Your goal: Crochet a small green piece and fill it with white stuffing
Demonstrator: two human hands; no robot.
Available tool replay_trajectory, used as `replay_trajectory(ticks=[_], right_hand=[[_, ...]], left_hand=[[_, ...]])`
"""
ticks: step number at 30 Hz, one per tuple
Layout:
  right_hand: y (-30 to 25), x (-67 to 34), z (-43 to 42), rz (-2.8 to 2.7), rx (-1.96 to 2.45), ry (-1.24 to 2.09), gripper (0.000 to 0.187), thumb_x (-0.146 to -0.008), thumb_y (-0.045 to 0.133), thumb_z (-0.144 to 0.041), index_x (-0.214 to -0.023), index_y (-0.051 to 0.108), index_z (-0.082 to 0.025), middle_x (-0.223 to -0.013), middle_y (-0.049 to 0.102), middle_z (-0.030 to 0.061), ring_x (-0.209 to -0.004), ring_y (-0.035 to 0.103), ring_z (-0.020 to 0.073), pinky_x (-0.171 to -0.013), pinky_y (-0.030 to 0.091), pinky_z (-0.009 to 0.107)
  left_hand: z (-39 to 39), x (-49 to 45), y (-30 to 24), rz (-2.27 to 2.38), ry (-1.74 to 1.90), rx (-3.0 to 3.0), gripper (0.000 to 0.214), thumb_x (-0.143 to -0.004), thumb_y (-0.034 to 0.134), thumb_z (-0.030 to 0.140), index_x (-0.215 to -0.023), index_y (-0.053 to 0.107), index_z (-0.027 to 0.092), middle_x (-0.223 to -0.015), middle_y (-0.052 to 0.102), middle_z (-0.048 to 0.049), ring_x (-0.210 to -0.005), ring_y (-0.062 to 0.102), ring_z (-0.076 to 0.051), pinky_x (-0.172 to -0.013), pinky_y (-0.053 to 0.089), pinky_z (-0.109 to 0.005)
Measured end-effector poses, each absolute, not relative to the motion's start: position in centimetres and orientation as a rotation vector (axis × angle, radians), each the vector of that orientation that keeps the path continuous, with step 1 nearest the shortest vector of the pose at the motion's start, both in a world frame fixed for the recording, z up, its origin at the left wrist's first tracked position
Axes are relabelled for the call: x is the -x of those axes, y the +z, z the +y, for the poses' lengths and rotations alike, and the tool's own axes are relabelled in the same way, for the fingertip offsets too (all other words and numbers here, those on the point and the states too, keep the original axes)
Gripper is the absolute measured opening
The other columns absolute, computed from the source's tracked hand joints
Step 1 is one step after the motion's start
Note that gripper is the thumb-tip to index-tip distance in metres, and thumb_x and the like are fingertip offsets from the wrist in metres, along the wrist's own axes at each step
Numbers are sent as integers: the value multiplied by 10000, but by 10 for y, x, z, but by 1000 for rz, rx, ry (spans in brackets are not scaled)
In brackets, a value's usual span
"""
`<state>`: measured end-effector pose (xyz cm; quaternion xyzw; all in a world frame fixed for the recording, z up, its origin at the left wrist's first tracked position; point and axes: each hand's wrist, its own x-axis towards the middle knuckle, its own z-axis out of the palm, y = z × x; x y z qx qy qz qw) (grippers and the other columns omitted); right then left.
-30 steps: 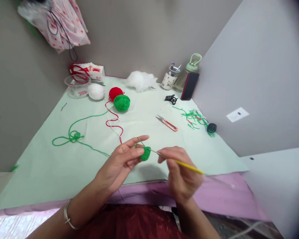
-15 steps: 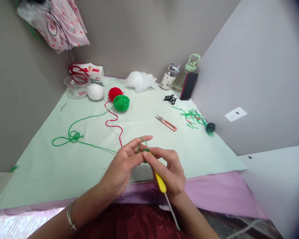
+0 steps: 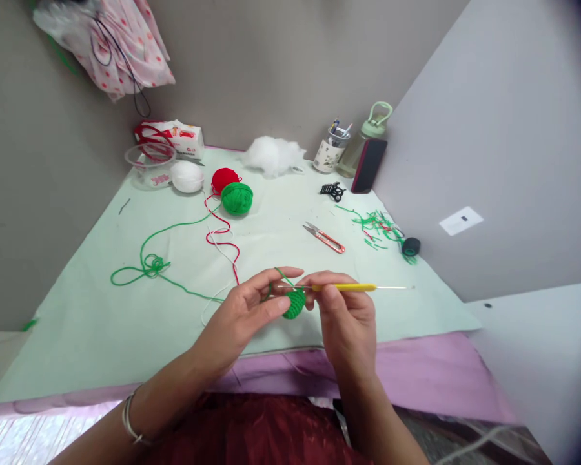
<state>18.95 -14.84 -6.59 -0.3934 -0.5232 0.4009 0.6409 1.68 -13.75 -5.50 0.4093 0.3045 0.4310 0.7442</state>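
My left hand [image 3: 244, 318] pinches a small green crochet piece [image 3: 295, 303] between thumb and fingers, its index finger stretched out with green yarn [image 3: 285, 276] over it. My right hand [image 3: 346, 316] grips a crochet hook [image 3: 353, 287] by its yellow handle. The hook lies nearly level, its metal tip pointing left just above the green piece, close to the left fingers. From my left hand the green strand runs left over the table to a loose tangle [image 3: 155, 265], then back to the green yarn ball [image 3: 237, 198].
Beyond my hands lie orange-handled thread snips [image 3: 324, 237], a black hair clip [image 3: 333, 191] and green yarn scraps [image 3: 377, 226]. Red [image 3: 225, 181] and white [image 3: 188, 176] yarn balls, white stuffing [image 3: 274, 156], a pen cup [image 3: 332, 150], a bottle [image 3: 363, 142] and a phone [image 3: 369, 166] stand farther back.
The hook has swung from slanting down toward me to nearly level, as my right hand turned and shifted right. The green crochet piece shows more fully. The green strand on the table has shifted slightly right.
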Motion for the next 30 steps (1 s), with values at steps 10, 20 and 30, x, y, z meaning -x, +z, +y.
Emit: replay_trajectory(ticks=[10,20,30], right_hand=[[-59,-194,-146,-1179,840,1035,215,-1059,607,-366,-966,748,-233,-880,800,31,-679,671,137,-670,574,286],[-59,-200,-164,-1558,906,648,248,-1074,523,-178,-1168,736,-262,-1034,807,52,-879,742,194,-792,607,376],[-59,-195,-162,-1483,901,611,258,-1085,495,-190,-1147,727,-284,-984,795,32,-787,736,181,-734,613,363]], left_hand=[[-137,-9,-53,761,947,-995,335,-883,810,280,-1217,783,289,-956,621,-10,-955,591,-180,-898,469,-305],[-138,-9,-46,1040,1006,-1301,281,-884,735,219,-1133,811,325,-1005,688,-13,-1004,592,-213,-915,415,-356],[-141,-9,-44,1072,1034,-1333,264,-883,738,239,-1122,820,316,-978,696,-22,-946,589,-211,-776,437,-314]])
